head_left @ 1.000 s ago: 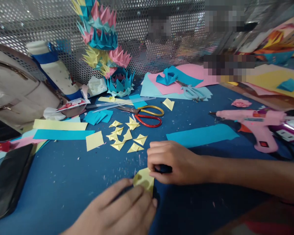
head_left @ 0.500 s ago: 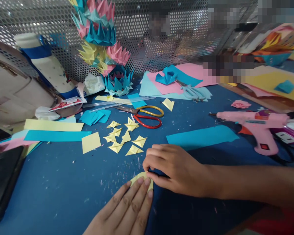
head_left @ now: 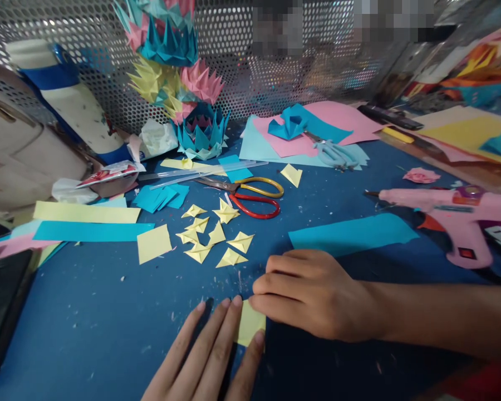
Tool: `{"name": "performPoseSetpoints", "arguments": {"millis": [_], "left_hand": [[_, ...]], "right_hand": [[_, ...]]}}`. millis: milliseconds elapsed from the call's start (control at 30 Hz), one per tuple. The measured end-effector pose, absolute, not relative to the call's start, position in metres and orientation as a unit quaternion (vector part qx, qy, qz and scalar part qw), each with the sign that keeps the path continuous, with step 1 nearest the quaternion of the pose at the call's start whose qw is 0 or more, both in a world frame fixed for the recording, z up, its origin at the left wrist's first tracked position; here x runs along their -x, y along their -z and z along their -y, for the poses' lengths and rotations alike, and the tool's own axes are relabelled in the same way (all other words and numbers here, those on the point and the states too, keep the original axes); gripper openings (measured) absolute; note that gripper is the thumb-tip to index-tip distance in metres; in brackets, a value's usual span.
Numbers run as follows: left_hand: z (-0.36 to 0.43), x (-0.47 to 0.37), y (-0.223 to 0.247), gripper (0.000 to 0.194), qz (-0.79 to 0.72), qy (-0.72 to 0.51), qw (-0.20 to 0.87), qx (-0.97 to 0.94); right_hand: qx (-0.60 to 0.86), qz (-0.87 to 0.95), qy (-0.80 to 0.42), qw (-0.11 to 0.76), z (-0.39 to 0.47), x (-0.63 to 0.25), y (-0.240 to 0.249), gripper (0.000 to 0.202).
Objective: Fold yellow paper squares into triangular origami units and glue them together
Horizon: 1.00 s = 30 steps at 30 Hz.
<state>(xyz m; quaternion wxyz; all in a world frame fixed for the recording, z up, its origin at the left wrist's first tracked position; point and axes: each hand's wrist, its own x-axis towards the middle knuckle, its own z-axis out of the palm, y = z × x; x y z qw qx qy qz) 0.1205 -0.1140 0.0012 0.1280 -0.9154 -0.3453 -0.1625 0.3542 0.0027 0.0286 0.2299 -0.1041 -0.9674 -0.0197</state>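
A small yellow paper (head_left: 251, 324) lies on the blue table near its front, between my hands. My left hand (head_left: 211, 353) is spread flat, its fingertips on the paper's left side and lower corner. The curled fingers of my right hand (head_left: 309, 295) pinch the paper's upper right corner. Beyond my hands lies a group of small folded yellow pieces (head_left: 198, 252), with a flat yellow square (head_left: 154, 244) to their left. A blue paper strip (head_left: 353, 234) is behind my right hand.
Red-and-yellow-handled scissors (head_left: 256, 206) lie behind the folded pieces. A pink glue gun (head_left: 451, 203) rests at the right, a black phone (head_left: 4, 312) at the left. Farther back are a bottle (head_left: 75, 106), a stacked paper ornament (head_left: 200, 133) and coloured sheets (head_left: 354, 122).
My left fingers have spread and moved left, uncovering more of the yellow paper. My right hand's fingers have closed in at the paper's corner. The camera view has shifted slightly.
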Motion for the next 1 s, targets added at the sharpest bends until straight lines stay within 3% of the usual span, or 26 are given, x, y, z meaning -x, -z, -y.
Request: {"name": "performPoseSetpoints", "arguments": {"millis": [1000], "left_hand": [[0.1072,-0.1207,-0.0111,0.039,0.327,0.147,0.148,0.922]], "right_hand": [[0.02,0.961,0.074,0.267,-0.0057,-0.35,-0.0284,0.03]]}}
